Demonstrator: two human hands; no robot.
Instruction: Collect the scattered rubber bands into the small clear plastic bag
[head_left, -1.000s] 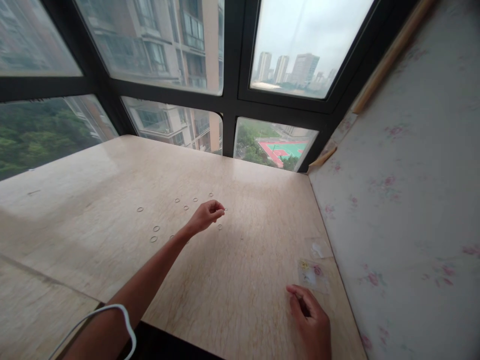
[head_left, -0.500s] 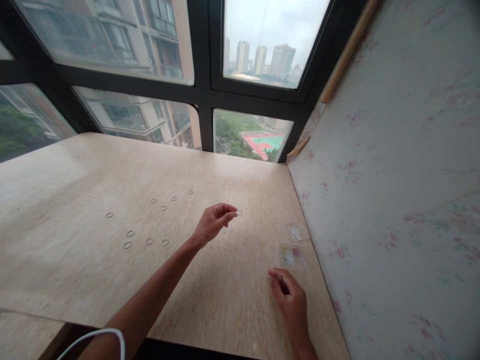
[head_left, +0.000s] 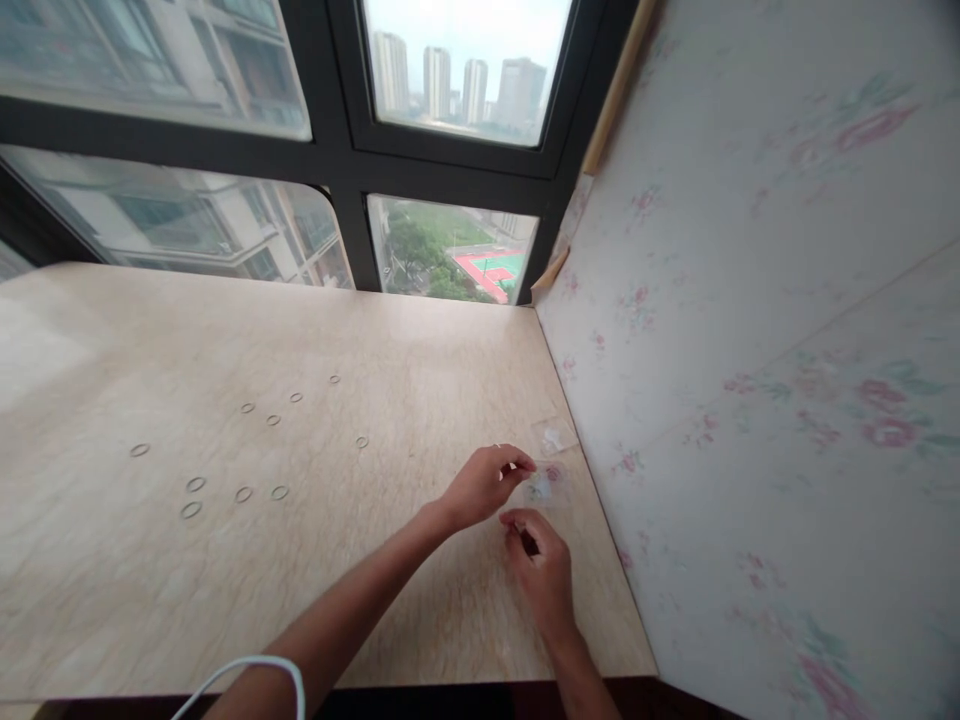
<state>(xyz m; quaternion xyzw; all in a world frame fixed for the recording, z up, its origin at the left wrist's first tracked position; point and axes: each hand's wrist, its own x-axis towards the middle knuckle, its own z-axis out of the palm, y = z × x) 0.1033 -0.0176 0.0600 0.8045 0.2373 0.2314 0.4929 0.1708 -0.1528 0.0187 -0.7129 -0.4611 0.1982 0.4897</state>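
My left hand (head_left: 489, 487) hovers by a small clear plastic packet (head_left: 551, 487), just above and left of my right hand. Its thumb and fingers are bent with a slight gap, and I see nothing between them. My right hand (head_left: 541, 562) is closed in a pinch low over the table; whatever it holds is hidden by the fingers. Several thin rings lie scattered flat across the tabletop to the left. The closest to my left hand is a single ring (head_left: 362, 442); farther left is another ring (head_left: 139, 450).
A second clear packet (head_left: 555, 436) lies by the flowered wall (head_left: 750, 400), which bounds the marble-patterned tabletop (head_left: 420, 380) on the right. Dark window frames (head_left: 337, 180) rise behind it. A white cable (head_left: 255, 660) loops across my left forearm.
My left hand has let go of the ring it pinched, which now lies on the table. That hand has moved right, close to my right hand. The view has shifted right.
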